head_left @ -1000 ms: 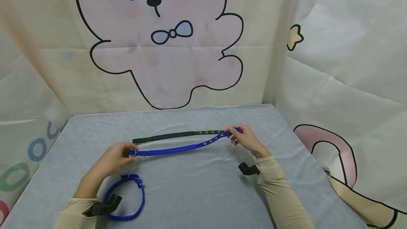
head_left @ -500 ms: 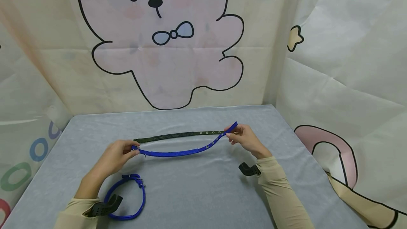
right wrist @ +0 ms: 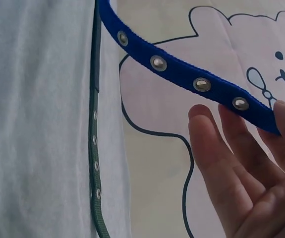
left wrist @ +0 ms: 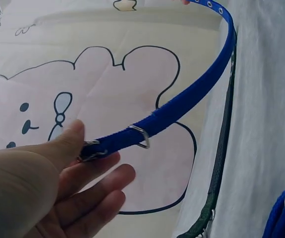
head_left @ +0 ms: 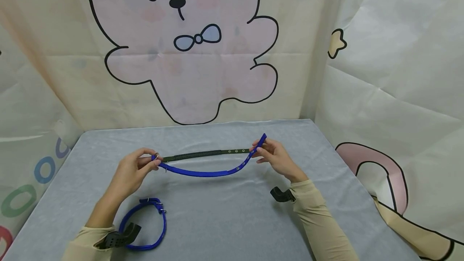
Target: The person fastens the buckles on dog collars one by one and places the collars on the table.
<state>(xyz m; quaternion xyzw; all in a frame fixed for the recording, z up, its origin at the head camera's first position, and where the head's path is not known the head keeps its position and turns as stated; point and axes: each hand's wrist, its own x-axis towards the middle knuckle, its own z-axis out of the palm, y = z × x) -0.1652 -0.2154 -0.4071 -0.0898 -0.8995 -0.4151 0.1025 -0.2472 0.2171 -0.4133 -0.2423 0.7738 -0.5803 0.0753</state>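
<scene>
L hand (head_left: 132, 172) pinches buckle end of blue strap (head_left: 203, 174) w/ thumb & finger, other fingers loose; R hand (head_left: 278, 158) pinches holed end likewise, tip poking up past fingers. Blue strap's up over table (head_left: 217, 220), sagging mid. Green strap (head_left: 199, 154) lies on table just behind. Blue loop (head_left: 164, 228) on table, near left, partly hidden by blk mount (head_left: 117, 237).
</scene>
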